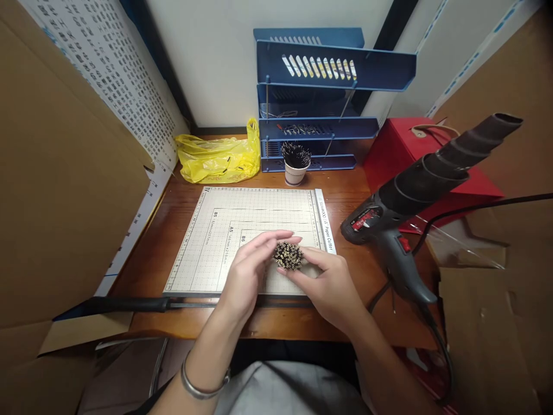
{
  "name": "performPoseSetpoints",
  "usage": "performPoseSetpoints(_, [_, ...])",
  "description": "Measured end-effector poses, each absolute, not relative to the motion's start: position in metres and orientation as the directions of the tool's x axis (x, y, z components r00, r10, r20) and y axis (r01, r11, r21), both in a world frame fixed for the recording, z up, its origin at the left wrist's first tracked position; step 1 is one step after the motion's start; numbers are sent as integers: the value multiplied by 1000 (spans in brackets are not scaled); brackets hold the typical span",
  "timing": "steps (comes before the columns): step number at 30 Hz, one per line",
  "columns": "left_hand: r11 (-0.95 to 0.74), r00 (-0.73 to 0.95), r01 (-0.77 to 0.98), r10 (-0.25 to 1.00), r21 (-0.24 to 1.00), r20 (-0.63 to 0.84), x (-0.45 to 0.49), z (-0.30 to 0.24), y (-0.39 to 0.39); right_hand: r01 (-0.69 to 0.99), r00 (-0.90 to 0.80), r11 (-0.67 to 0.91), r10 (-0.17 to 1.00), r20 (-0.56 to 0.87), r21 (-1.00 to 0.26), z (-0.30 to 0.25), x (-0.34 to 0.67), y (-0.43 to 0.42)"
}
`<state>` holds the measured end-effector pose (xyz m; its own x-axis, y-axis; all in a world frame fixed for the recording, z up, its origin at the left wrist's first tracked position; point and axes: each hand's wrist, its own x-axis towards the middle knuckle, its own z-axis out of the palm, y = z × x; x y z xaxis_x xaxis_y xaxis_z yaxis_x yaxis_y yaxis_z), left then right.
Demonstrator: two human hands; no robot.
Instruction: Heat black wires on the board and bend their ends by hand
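A bundle of thin dark tubes (pixel 288 256), ends facing me, is held between both hands above the paper cutter board (pixel 224 230). My left hand (pixel 250 268) curls its fingers over the bundle's top and left side. My right hand (pixel 330 285) grips the bundle from the right and below. Both hands hover just over the board's near right part.
A paper cup (pixel 295 172) filled with several similar tubes stands behind the board. A heat gun (pixel 415 196) rests at the right on the wooden desk (pixel 164 242). Behind are a blue stacked tray rack (pixel 315 98), a yellow plastic bag (pixel 216 157) and a red box (pixel 397 151). Cardboard walls flank both sides.
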<state>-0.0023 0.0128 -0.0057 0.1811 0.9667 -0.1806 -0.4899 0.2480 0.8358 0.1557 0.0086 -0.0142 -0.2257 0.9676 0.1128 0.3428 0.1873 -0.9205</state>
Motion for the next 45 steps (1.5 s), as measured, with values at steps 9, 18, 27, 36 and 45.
performPoseSetpoints(9, [215,159,-465,975,859,-158,-2,-13,12,360,-222,176,970,99,-916,-15,156,8])
performPoseSetpoints(18, [11,-8,-12,1000,1000,-11,-21,1,7,374,-227,190,968,109,-908,-15,155,7])
performPoseSetpoints(27, [-21,-17,65,1000,998,22,-17,1,3,441,-251,299,946,204,-846,-18,153,8])
performPoseSetpoints(36, [-11,42,5,999,1000,11,4,-8,-5,533,-251,313,946,206,-786,-25,154,8])
performPoseSetpoints(45, [14,82,-68,997,998,-9,2,-7,-4,552,-254,306,948,193,-776,-25,154,10])
